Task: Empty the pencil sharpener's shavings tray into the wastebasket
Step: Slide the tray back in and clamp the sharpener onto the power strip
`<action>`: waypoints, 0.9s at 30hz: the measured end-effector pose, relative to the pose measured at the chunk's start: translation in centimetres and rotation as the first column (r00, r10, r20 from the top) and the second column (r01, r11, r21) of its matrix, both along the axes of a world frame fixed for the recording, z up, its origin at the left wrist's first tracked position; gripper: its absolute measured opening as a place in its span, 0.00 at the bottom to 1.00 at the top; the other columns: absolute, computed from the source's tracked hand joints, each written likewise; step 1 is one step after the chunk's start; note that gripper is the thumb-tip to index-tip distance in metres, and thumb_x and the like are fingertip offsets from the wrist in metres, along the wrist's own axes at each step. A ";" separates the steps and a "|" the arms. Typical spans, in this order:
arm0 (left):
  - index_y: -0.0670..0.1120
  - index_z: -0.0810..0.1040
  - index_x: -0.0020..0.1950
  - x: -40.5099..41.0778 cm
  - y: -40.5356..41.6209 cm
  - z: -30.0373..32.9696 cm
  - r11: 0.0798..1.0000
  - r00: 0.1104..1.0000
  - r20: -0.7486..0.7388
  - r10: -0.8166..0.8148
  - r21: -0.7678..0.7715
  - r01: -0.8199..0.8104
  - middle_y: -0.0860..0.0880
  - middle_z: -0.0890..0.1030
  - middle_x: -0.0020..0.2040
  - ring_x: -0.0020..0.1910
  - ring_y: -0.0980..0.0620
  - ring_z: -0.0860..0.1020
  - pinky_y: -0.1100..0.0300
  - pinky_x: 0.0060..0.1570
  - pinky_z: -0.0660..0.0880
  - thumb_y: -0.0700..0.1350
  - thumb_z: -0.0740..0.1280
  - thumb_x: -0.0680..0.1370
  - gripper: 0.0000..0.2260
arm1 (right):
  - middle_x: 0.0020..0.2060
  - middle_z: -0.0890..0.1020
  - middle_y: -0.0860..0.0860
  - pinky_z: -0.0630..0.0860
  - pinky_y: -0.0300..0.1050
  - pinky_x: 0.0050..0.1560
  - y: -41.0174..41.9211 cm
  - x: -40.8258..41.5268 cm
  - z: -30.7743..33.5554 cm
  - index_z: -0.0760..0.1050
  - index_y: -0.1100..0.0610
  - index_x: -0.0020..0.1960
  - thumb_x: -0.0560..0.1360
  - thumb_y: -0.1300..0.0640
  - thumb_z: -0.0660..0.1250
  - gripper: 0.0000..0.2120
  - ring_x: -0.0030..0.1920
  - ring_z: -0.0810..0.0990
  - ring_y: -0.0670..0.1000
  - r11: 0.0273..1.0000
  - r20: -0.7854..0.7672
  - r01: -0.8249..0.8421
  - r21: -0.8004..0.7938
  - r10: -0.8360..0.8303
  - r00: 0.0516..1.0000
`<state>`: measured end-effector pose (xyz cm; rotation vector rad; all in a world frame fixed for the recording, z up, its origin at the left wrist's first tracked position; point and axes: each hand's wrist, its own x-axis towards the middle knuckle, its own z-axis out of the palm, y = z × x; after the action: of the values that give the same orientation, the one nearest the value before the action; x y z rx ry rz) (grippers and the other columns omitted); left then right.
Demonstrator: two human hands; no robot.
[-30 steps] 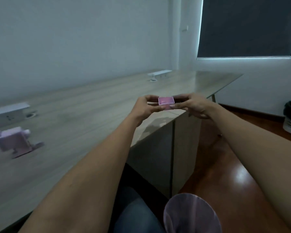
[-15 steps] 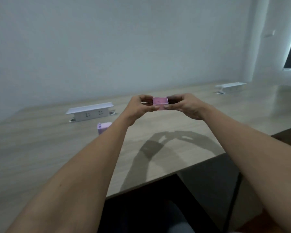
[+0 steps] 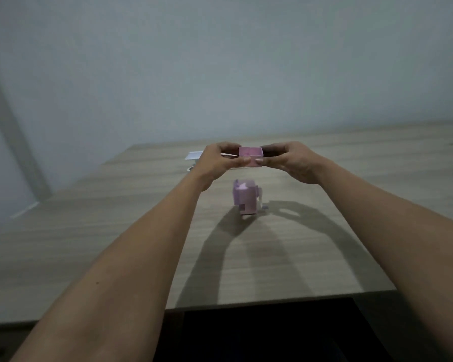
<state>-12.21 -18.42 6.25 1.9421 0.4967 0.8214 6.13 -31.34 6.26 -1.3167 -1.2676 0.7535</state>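
Now both hands, left hand [image 3: 215, 159] & right hand [image 3: 293, 160], pinch the tray [image 3: 250, 156] at 12 o'clock above sharpener [image 3: 246, 197]; next, prob. reinsert it level.

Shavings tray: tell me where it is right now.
The shavings tray is mid-frame in the head view, pinched between the left hand and right hand, above the pencil sharpener on the desk.

No readable text, no labels, no brand marks, no numbers on anything in view
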 end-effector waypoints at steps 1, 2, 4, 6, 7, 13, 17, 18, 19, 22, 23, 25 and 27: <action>0.42 0.79 0.67 -0.6 0.5 -0.2 1.000 1.000 -0.008 0.006 -0.010 -0.006 0.47 0.85 0.58 0.57 0.50 0.84 0.60 0.56 0.78 0.46 0.80 0.69 0.28 | 0.60 0.84 0.56 0.76 0.39 0.65 0.6 -0.4 -0.2 0.78 0.65 0.66 0.75 0.67 0.72 0.20 0.62 0.83 0.50 1.000 -0.001 -0.007 -0.006 0.007 1.000; 0.42 0.80 0.67 -1.2 1.1 -0.4 1.000 1.000 -0.017 0.015 -0.017 -0.016 0.47 0.86 0.58 0.57 0.51 0.84 0.59 0.58 0.78 0.47 0.80 0.69 0.27 | 0.60 0.85 0.56 0.76 0.39 0.64 1.2 -0.8 -0.5 0.78 0.65 0.66 0.75 0.66 0.72 0.20 0.62 0.83 0.49 1.000 0.001 -0.010 -0.012 0.010 1.000; 0.42 0.80 0.66 -2.2 1.8 -0.7 0.998 0.999 -0.008 0.046 -0.035 -0.047 0.47 0.85 0.59 0.57 0.51 0.84 0.62 0.57 0.78 0.45 0.80 0.70 0.26 | 0.60 0.85 0.55 0.76 0.39 0.64 1.9 -1.1 -1.1 0.78 0.65 0.67 0.74 0.64 0.74 0.22 0.62 0.83 0.49 1.000 0.011 0.007 -0.018 -0.006 1.000; 0.40 0.79 0.66 -3.3 2.3 -1.1 0.994 0.995 0.017 0.096 -0.059 -0.094 0.45 0.84 0.59 0.53 0.53 0.83 0.69 0.49 0.77 0.43 0.79 0.71 0.25 | 0.61 0.84 0.55 0.77 0.36 0.61 2.3 -1.1 -1.6 0.77 0.65 0.67 0.72 0.63 0.77 0.24 0.62 0.82 0.49 0.998 0.035 0.055 -0.022 -0.054 0.998; 0.39 0.79 0.66 -3.8 2.6 -1.4 0.991 0.993 0.026 0.117 -0.071 -0.115 0.45 0.84 0.57 0.50 0.54 0.83 0.71 0.47 0.76 0.41 0.78 0.72 0.24 | 0.61 0.84 0.55 0.78 0.33 0.57 2.3 -1.1 -1.8 0.77 0.65 0.67 0.72 0.63 0.77 0.25 0.62 0.82 0.49 0.997 0.052 0.077 -0.027 -0.076 0.996; 0.39 0.80 0.63 -6.1 3.6 -4.3 0.977 0.986 0.013 0.165 -0.141 -0.161 0.46 0.83 0.52 0.44 0.58 0.81 0.75 0.40 0.76 0.37 0.77 0.72 0.19 | 0.62 0.83 0.54 0.77 0.26 0.46 1.7 -0.2 -3.3 0.77 0.64 0.69 0.71 0.62 0.77 0.27 0.59 0.81 0.44 0.990 0.091 0.113 -0.086 -0.105 0.990; 0.37 0.78 0.66 -6.7 3.9 -6.9 0.967 0.985 -0.025 0.169 -0.189 -0.171 0.43 0.84 0.57 0.51 0.51 0.83 0.70 0.45 0.78 0.37 0.78 0.72 0.23 | 0.62 0.83 0.53 0.77 0.34 0.58 1.7 0.1 -4.7 0.77 0.63 0.69 0.70 0.61 0.78 0.28 0.61 0.81 0.44 0.988 0.076 0.093 -0.122 -0.085 0.994; 0.37 0.77 0.66 -6.7 3.8 -7.6 0.963 0.984 -0.042 0.174 -0.199 -0.179 0.43 0.83 0.57 0.51 0.51 0.83 0.69 0.44 0.78 0.37 0.78 0.71 0.24 | 0.63 0.83 0.53 0.76 0.36 0.61 1.7 0.1 -5.0 0.76 0.63 0.69 0.70 0.61 0.78 0.29 0.62 0.81 0.45 0.988 0.068 0.084 -0.128 -0.076 0.995; 0.37 0.77 0.67 -6.7 3.7 -8.2 0.960 0.983 -0.053 0.175 -0.212 -0.182 0.42 0.83 0.57 0.50 0.52 0.82 0.70 0.43 0.78 0.37 0.78 0.71 0.25 | 0.63 0.83 0.54 0.77 0.36 0.60 1.8 0.1 -5.3 0.76 0.64 0.70 0.70 0.62 0.78 0.29 0.62 0.81 0.46 0.989 0.062 0.077 -0.130 -0.069 0.996; 0.38 0.77 0.66 -6.4 3.3 -9.6 0.956 0.984 -0.083 0.157 -0.237 -0.173 0.42 0.84 0.57 0.51 0.49 0.82 0.67 0.45 0.79 0.37 0.78 0.71 0.25 | 0.64 0.81 0.55 0.78 0.31 0.53 2.0 0.1 -5.8 0.75 0.64 0.70 0.70 0.64 0.77 0.30 0.63 0.81 0.48 0.989 0.064 0.066 -0.134 -0.058 0.996; 0.38 0.77 0.67 -6.3 3.2 -9.9 0.956 0.985 -0.093 0.146 -0.242 -0.164 0.42 0.84 0.58 0.51 0.49 0.82 0.67 0.45 0.79 0.38 0.78 0.71 0.25 | 0.64 0.81 0.55 0.79 0.31 0.53 1.9 0.1 -5.9 0.75 0.64 0.70 0.71 0.64 0.77 0.29 0.63 0.80 0.49 0.989 0.065 0.060 -0.136 -0.051 0.997; 0.37 0.78 0.67 -6.2 3.1 -10.3 0.956 0.986 -0.109 0.124 -0.254 -0.148 0.41 0.84 0.58 0.52 0.49 0.83 0.67 0.46 0.80 0.37 0.78 0.71 0.25 | 0.64 0.82 0.55 0.79 0.31 0.53 2.0 0.2 -6.1 0.76 0.63 0.70 0.71 0.64 0.77 0.28 0.62 0.81 0.48 0.989 0.062 0.051 -0.138 -0.043 0.997; 0.37 0.78 0.67 -5.9 3.2 -10.6 0.956 0.988 -0.111 0.108 -0.260 -0.133 0.41 0.84 0.59 0.54 0.48 0.83 0.66 0.49 0.79 0.38 0.79 0.70 0.26 | 0.62 0.83 0.54 0.78 0.30 0.52 1.9 0.2 -6.2 0.76 0.63 0.69 0.71 0.64 0.76 0.27 0.59 0.82 0.45 0.989 0.055 0.048 -0.136 -0.041 0.998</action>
<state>-18.12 -15.24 -4.38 1.7195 0.7510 0.7002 6.29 -29.41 0.01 -1.4800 -1.2413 0.7910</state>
